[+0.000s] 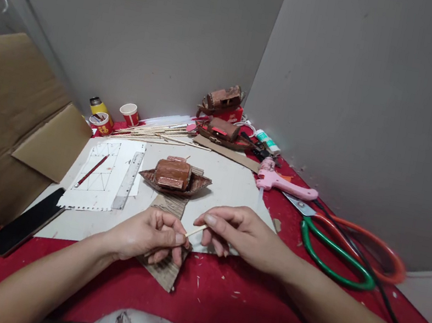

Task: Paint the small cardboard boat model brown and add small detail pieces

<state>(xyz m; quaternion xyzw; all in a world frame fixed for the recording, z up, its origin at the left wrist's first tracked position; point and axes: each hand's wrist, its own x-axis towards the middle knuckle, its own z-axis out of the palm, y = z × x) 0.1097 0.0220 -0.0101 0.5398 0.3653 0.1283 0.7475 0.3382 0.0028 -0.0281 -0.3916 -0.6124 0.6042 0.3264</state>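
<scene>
Between my two hands is a short, thin wooden stick (pixel 196 230), pale and slightly tilted. My left hand (pixel 153 235) pinches its left end between thumb and fingers. At the other end, the thumb and forefinger of my right hand (pixel 241 233) close on it. Just beyond my hands, a small brown model boat (pixel 175 175) with a curved roof rests on a white board (pixel 103 231). Under my left hand lies a piece of corrugated cardboard (pixel 162 274), partly hidden by the fingers.
A pencil (pixel 92 170) and ruler (pixel 127 182) lie on drawn paper, near a black phone (pixel 30 221). Thin sticks (pixel 158 132), paper cups (pixel 129 113) and two more model boats (pixel 221 131) stand behind. A pink glue gun (pixel 287 185) and large scissors (pixel 333 254) lie right.
</scene>
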